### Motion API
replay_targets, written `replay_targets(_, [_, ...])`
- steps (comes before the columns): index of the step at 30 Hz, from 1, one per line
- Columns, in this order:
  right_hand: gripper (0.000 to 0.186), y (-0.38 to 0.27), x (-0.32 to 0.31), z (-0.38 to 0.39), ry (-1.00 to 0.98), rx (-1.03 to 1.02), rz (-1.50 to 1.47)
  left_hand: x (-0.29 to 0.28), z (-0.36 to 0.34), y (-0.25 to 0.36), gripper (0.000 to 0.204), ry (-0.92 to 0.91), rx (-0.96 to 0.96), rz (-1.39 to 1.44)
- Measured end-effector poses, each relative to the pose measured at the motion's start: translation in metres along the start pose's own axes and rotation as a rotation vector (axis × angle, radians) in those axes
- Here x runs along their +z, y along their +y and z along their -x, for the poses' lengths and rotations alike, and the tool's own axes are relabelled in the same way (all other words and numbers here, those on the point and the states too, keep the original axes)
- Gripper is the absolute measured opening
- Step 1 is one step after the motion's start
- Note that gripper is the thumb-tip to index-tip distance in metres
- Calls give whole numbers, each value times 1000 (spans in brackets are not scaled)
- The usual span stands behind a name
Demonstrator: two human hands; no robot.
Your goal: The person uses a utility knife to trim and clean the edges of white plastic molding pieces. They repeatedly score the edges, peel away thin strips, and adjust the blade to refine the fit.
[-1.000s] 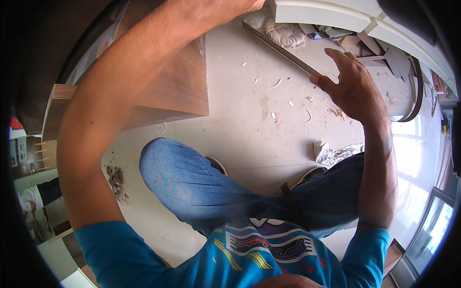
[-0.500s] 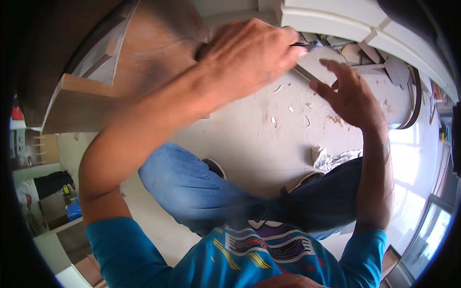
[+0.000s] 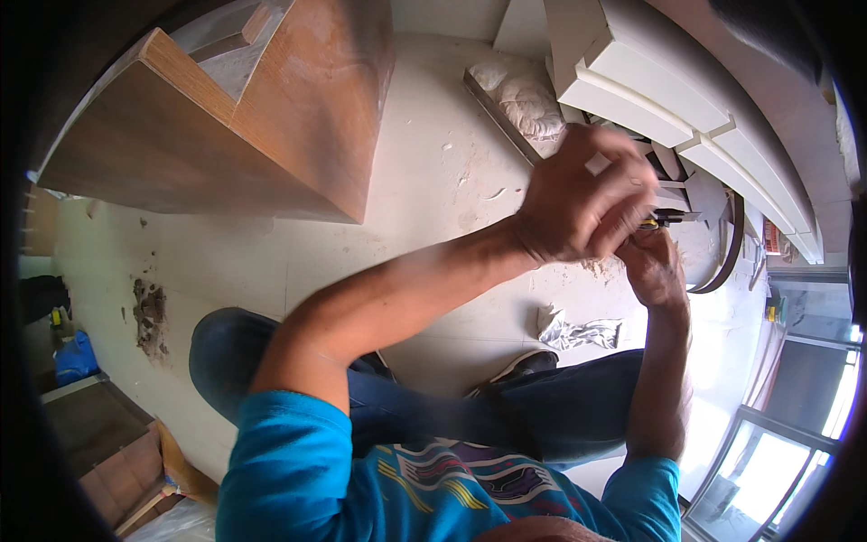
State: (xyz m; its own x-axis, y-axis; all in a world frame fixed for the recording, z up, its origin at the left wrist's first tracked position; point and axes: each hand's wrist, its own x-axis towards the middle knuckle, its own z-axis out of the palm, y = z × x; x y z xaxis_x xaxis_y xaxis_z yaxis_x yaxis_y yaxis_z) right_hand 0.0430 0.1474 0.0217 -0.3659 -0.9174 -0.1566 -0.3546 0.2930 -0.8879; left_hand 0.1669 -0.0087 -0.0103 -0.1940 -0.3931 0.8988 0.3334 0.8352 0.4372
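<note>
A black-and-yellow utility knife (image 3: 666, 218) sticks out to the right between my hands, its blade end pointing right. My left hand (image 3: 587, 194), smeared by motion, is closed round its near end, and a small white square shows on the back of that hand. Just below the knife, my right hand (image 3: 655, 266) has its fingers curled up against it, with the fingertips partly hidden. Both hands are held over the floor, in front of a heap of scraps (image 3: 673, 172) by the white panelled unit (image 3: 650, 90).
A brown wooden cabinet (image 3: 307, 117) stands at the far left. Beyond my left hand, a strip-edged board (image 3: 501, 117) carries a pale bundle. A crumpled cloth (image 3: 578, 330) lies near my shoe (image 3: 524, 366). A dark curved strip (image 3: 730, 253) is at right; debris (image 3: 149, 316) dots the left floor.
My view has swung to the right. My left hand has come rightward and down to my right hand. The right hand's spread fingers have closed in against the utility knife.
</note>
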Motion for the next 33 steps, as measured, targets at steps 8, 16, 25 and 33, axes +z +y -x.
replay_targets(8, [56,-29,5,15,210,97,-68,8,7,-82,37,144,-223,-155])
replay_targets(16, [48,-34,12,25,248,141,13,0,-2,-94,20,167,-6,-150])
replay_targets(25, [39,-41,20,23,265,174,196,-4,4,-96,23,210,-509,88])
replay_targets(33, [38,-56,26,26,316,209,399,18,-21,-77,30,245,-774,62])
